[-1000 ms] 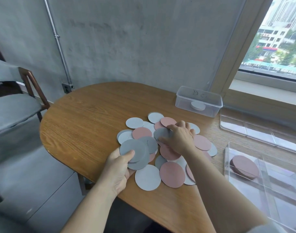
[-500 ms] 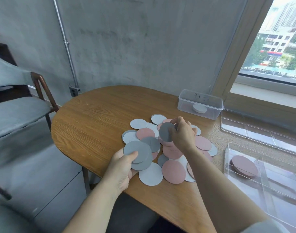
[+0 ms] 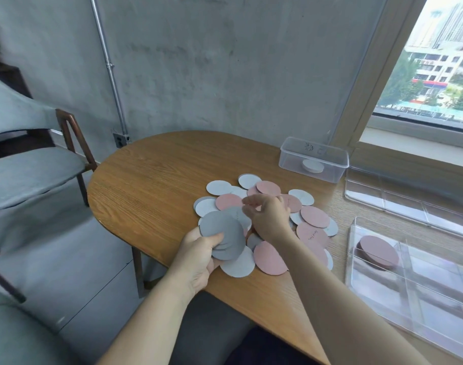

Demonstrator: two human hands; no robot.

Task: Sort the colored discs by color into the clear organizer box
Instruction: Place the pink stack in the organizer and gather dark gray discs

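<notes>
The left hand (image 3: 198, 262) sits just left of centre in the frame, at the near edge of the wooden worktop (image 3: 159, 180); its thumb and curled fingers are clamped on a stack of dark grey discs (image 3: 219, 233), which is held fanned and tilted above the worktop; the stack hides the discs lying under it at the left edge of the loose pile (image 3: 314, 217). The right hand (image 3: 271, 219) hovers at the centre of the frame, just right of the held stack; its fingers (image 3: 262, 200) are loosely curled and apart with nothing in them, slightly blurred; hand and wrist cover the middle of the pile. Pink, light grey and dark grey discs lie overlapping around both hands.

The clear organizer box (image 3: 422, 299) lies at the lower right; a stack of pink discs (image 3: 379, 251) rests in its compartment nearest the pile. A flat clear tray (image 3: 409, 204) lies beyond it, along the right edge. A small clear tub (image 3: 291, 156) stands right of centre, behind the pile, with white discs (image 3: 312, 166) inside. A grey chair (image 3: 32, 169) stands at the left; a metal pipe (image 3: 108, 67) runs down the concrete wall at the upper left; a window (image 3: 441, 61) fills the upper right.
</notes>
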